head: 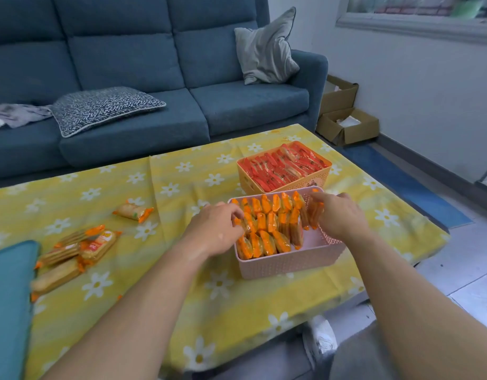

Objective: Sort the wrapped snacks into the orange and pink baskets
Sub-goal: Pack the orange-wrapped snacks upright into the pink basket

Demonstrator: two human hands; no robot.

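Observation:
A pink basket stands near the table's front right, packed with upright orange-wrapped snacks. Behind it sits an orange basket filled with red-wrapped snacks. My left hand rests at the pink basket's left rim, fingers on the snacks there. My right hand is inside the basket's right end, fingers closed on an orange-wrapped snack. Loose orange-wrapped snacks lie on the yellow flowered tablecloth: one alone and a pile at the left.
A blue sofa with cushions runs along the table's far side. A teal cushion sits at the front left. Open cardboard boxes stand on the floor beyond the table's right corner. A white shoe shows below the table's front edge.

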